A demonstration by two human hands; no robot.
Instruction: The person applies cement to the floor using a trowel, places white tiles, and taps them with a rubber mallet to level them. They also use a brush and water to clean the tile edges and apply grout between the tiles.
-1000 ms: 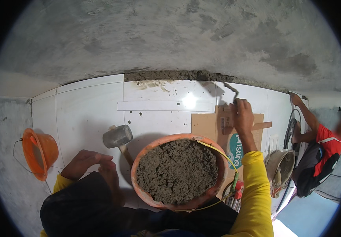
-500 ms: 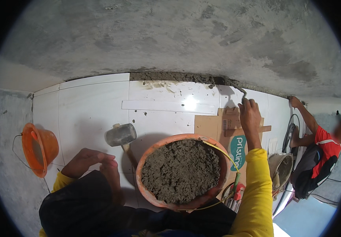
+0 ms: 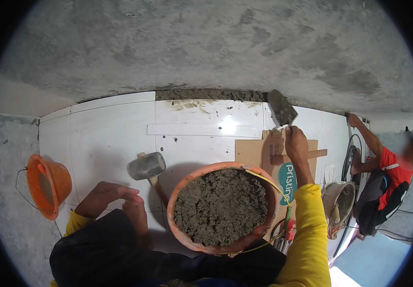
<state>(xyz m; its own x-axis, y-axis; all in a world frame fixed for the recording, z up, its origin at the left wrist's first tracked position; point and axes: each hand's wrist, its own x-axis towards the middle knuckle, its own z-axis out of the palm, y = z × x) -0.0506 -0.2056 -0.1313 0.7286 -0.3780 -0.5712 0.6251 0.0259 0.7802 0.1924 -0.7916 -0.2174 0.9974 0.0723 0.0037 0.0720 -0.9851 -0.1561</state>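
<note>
My right hand (image 3: pixel 296 143) grips a trowel (image 3: pixel 282 110) by its handle. The mortar-smeared blade is tilted up against the foot of the wall, at the right part of a strip of wet mortar (image 3: pixel 206 94) between wall and floor tiles. Loosely stretched, the fingers of my left hand (image 3: pixel 103 197) hold nothing and rest by my bare foot (image 3: pixel 135 217). Between my legs stands an orange basin (image 3: pixel 172 205) filled with grey mortar (image 3: pixel 220 205). A rubber mallet (image 3: pixel 147 166) lies left of it, and a narrow white tile strip (image 3: pixel 201 129) lies beyond it.
An orange bucket (image 3: pixel 62 182) is tipped at the left. Right of the basin lie flattened cardboard (image 3: pixel 249 149), a brown wooden piece (image 3: pixel 311 155) and a yellow-green cord (image 3: pixel 283 196). A dirty bucket (image 3: pixel 331 201) stands farther right, near a crouching co-worker (image 3: pixel 383 191) in red and black.
The trowel blade has come up from the mortar strip and turned its broad face into view. My right hand has shifted slightly down and left. My left hand stays nearly still.
</note>
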